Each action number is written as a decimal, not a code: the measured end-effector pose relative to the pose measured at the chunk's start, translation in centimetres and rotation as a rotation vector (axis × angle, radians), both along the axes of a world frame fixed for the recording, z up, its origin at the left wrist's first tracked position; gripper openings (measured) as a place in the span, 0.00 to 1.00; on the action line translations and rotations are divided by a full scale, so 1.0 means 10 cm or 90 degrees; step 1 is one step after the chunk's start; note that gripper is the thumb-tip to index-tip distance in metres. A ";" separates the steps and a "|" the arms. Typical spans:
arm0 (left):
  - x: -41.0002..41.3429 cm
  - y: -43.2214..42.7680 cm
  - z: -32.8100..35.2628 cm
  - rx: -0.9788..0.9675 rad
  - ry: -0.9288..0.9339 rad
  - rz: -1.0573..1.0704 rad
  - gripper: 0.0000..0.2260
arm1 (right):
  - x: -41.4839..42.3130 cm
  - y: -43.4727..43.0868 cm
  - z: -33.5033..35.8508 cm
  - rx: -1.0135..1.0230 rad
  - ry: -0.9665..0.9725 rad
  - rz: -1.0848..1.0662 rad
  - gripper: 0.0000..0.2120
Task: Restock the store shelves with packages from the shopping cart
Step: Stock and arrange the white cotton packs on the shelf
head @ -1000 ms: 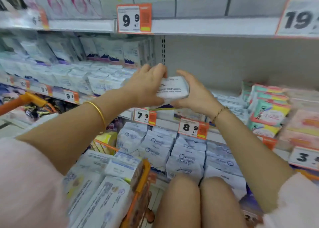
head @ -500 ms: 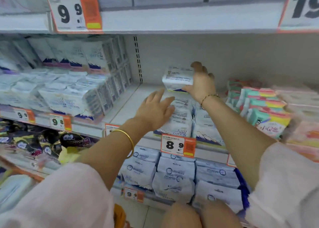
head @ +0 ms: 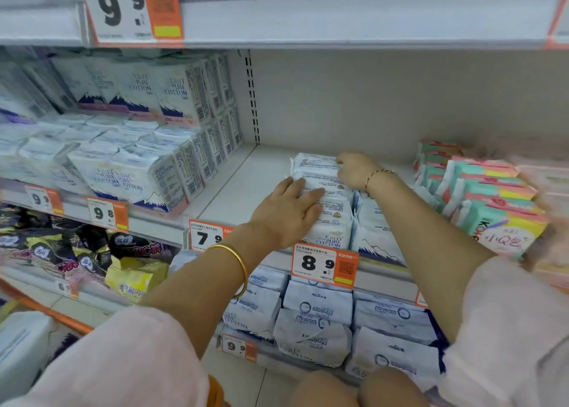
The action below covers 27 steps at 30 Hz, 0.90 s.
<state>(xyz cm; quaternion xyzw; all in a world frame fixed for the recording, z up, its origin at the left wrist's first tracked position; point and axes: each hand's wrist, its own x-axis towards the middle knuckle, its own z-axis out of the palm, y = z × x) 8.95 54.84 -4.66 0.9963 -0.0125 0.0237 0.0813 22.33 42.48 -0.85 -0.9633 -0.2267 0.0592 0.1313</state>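
Observation:
A white Pure Cotton package (head: pixel 314 162) stands at the back of a row of like packages (head: pixel 334 222) on the middle shelf (head: pixel 243 185). My right hand (head: pixel 357 170) reaches deep into the shelf, and its curled fingers grip that back package at its upper right corner. Nearer the front, my left hand (head: pixel 288 212) lies flat with straight fingers against the left side and top of the row. A second row of the same packages (head: pixel 374 222) stands just right of my right forearm.
Stacked Pure Cotton boxes (head: pixel 160 166) fill the shelf bay to the left, and colourful Kotex packs (head: pixel 492 200) stand to the right. Bare shelf lies left of the row. Orange price tags line the shelf edges. The cart's orange rim (head: pixel 40 309) shows at lower left.
My right hand has lowered the package from the air onto the back of the row. My left hand has moved forward and now lies on the row's packages.

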 end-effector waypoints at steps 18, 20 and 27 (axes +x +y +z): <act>-2.13 1.34 1.03 0.105 0.201 0.453 0.24 | -2.68 0.95 0.24 0.256 0.039 0.406 0.18; -2.50 1.61 1.00 0.157 0.249 0.523 0.21 | -2.93 1.06 0.20 0.253 0.068 0.438 0.18; -3.17 1.91 0.82 0.156 0.299 0.634 0.25 | -3.22 1.32 0.09 0.215 0.072 0.454 0.20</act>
